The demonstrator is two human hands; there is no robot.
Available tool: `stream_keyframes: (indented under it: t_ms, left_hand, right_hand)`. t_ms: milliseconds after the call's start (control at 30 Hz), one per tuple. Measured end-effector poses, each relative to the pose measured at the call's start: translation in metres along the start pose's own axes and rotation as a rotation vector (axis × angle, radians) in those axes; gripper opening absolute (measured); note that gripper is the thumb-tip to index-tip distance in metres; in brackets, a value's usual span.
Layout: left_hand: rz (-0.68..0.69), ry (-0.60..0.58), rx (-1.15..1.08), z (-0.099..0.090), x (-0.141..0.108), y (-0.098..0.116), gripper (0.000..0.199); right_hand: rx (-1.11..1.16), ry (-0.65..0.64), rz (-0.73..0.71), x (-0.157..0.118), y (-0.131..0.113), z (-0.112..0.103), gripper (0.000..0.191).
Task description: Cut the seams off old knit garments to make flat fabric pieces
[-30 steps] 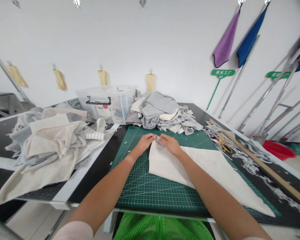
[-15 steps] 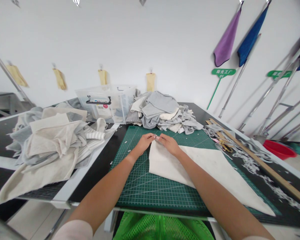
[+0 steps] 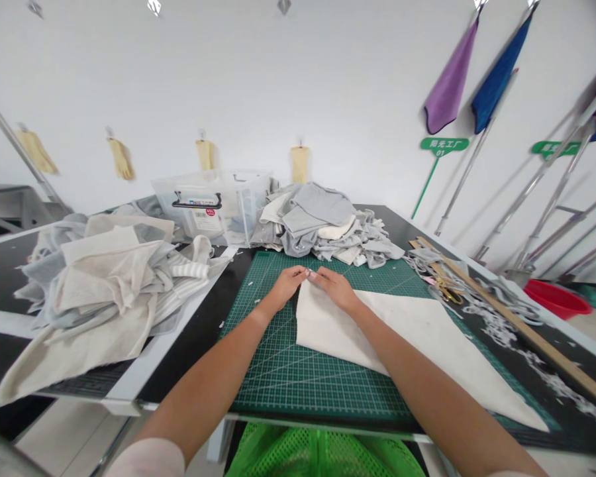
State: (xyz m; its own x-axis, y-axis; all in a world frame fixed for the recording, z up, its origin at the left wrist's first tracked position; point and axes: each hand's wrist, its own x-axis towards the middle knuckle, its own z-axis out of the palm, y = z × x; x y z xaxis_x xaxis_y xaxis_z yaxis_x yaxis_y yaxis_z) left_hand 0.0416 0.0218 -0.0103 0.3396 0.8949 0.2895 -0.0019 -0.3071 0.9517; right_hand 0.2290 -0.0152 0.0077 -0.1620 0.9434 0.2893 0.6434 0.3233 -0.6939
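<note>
A white cloth (image 3: 412,324) lies flat on a green cutting mat (image 3: 298,391), with its far left corner between my hands. My left hand (image 3: 289,285) is closed in a pinch at that corner. Facing it, my right hand (image 3: 334,286) pinches the same corner, its wrist and forearm passing over the cloth. The fingertips of both hands almost meet. A small pale grey bit shows between them, too small to make out.
Heaped grey and cream cloths (image 3: 109,285) lie left, with another pile (image 3: 318,218) behind the mat. Beside that pile stands a clear plastic bin (image 3: 203,205). To the right are gold-handled scissors (image 3: 446,291), fabric scraps (image 3: 491,324) and a long wooden strip (image 3: 526,331).
Both hands stay at the cloth's corner, with only a slight shift of the fingers. The cloth has not visibly moved; the whole view has shifted slightly.
</note>
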Motion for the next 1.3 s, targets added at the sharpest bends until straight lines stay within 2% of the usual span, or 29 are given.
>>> stream_keyframes:
  t_ms: [200,400,533,700,833,933,1000,1133,1200,1300]
  left_hand:
    - [-0.004,-0.023,-0.041,0.003,-0.001,0.003,0.036]
    - [-0.003,0.005,0.008,0.004,0.002,-0.001,0.038]
    - [0.017,0.011,0.001,0.003,0.003,-0.004,0.038]
    - [0.029,0.007,-0.005,0.005,0.005,-0.006,0.035]
    - [-0.013,-0.014,0.042,0.007,0.006,-0.005,0.043]
    - [-0.015,-0.077,0.140,0.007,0.005,-0.002,0.044]
    - [-0.039,-0.151,0.126,0.005,0.003,0.003,0.046]
    - [-0.139,-0.378,-0.080,0.002,-0.006,0.022,0.048]
    - [-0.188,-0.474,-0.127,0.002,-0.011,0.033,0.046]
    - [-0.238,-0.546,-0.108,0.002,-0.017,0.051,0.044]
  right_hand:
    - [0.035,0.044,-0.067,0.001,0.000,0.001,0.048]
    - [0.152,0.118,0.027,0.005,0.004,0.002,0.051]
    - [0.208,0.073,0.081,0.010,0.009,0.002,0.049]
    - [0.170,-0.006,-0.018,0.014,0.016,-0.001,0.040]
    - [0.175,0.061,-0.023,0.016,0.019,-0.003,0.037]
    - [0.156,0.141,-0.023,0.017,0.017,-0.008,0.035]
    - [0.111,0.188,-0.019,0.019,0.013,-0.015,0.034]
    - [0.033,0.257,-0.037,0.025,0.002,-0.040,0.034]
    - [0.034,0.305,-0.033,0.029,-0.005,-0.060,0.034]
    - [0.069,0.388,0.031,0.032,-0.017,-0.098,0.036]
